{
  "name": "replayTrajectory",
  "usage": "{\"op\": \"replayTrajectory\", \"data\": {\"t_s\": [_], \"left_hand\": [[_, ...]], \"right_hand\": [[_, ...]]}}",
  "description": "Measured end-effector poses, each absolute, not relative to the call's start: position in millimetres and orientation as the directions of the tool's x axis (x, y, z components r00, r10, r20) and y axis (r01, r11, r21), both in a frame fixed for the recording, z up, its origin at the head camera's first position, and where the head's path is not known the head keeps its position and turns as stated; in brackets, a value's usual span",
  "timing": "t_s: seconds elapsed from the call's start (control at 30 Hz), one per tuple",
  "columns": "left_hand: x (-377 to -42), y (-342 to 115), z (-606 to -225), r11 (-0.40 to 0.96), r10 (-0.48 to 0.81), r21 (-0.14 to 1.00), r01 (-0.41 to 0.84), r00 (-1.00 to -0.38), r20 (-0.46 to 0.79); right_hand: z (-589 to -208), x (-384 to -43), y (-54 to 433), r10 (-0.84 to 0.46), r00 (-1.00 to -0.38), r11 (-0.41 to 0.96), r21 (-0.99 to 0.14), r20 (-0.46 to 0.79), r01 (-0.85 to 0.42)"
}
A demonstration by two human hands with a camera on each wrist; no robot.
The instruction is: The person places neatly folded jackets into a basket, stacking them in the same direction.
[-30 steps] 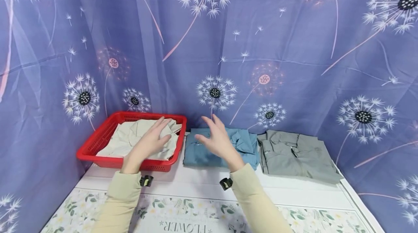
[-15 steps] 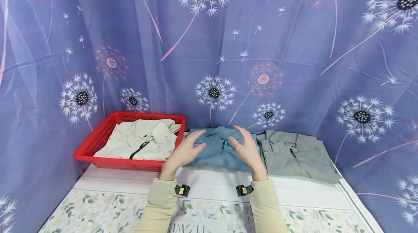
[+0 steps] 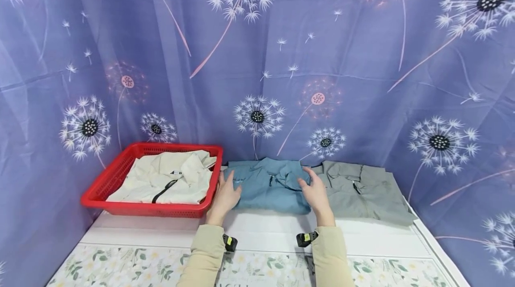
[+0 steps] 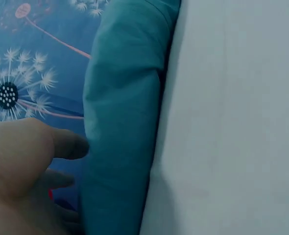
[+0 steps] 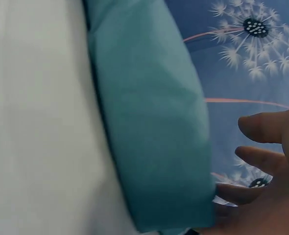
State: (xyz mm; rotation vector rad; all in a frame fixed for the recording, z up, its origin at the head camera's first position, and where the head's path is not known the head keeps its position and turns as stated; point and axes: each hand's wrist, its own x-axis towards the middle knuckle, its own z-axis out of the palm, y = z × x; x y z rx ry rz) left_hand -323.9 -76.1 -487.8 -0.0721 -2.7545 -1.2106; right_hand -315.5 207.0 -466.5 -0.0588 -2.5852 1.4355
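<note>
A folded blue shirt (image 3: 269, 195) with a collar and a dark zip pull lies on the white table. My left hand (image 3: 225, 195) is at its left end, in the narrow space beside the red basket, with fingers spread. In the left wrist view the thumb (image 4: 68, 144) comes right up to the shirt's folded side. At the other end, my right hand (image 3: 318, 193) reaches down between the blue shirt and a folded grey shirt (image 3: 362, 193), its fingers extended. The right wrist view shows the thumb (image 5: 262, 127) held off the blue cloth and the lower fingers close to its edge.
To the left stands a red basket (image 3: 145, 207) with a folded cream shirt (image 3: 161, 175) in it. A purple dandelion curtain (image 3: 217, 112) hangs close behind everything. A floral mat (image 3: 132, 264) covers the table's near part.
My left hand has moved right from above the cream shirt and down to the blue shirt's left end. My right hand has moved right and lowered to its right end. The view has shifted slightly.
</note>
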Motion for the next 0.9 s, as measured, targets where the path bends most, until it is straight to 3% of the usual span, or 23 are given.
{"op": "replayTrajectory", "data": {"t_s": [0.17, 0.47, 0.67, 0.9], "left_hand": [[-325.3, -82.2, -496.7, 0.637, -0.025, 0.771, 0.015, -0.999, 0.04], [-334.8, -93.4, -510.3, 0.533, 0.037, 0.841, 0.093, -0.996, 0.087], [-340.3, -94.4, -516.0, 0.346, 0.015, 0.931, 0.115, -0.993, 0.117], [-339.9, -96.1, -519.1, 0.124, -0.004, 0.992, 0.019, -1.0, 0.019]], "right_hand": [[-483.5, -317.1, 209.0, 0.161, -0.984, 0.559, -0.828, 0.075, 0.028], [-502.9, -322.0, 213.6, 0.17, -0.983, 0.589, -0.806, 0.067, 0.047], [-504.3, -323.0, 209.0, 0.143, -0.99, 0.453, -0.89, 0.017, 0.05], [-502.7, -320.3, 215.3, 0.15, -0.988, 0.225, -0.972, -0.035, 0.069]]}}
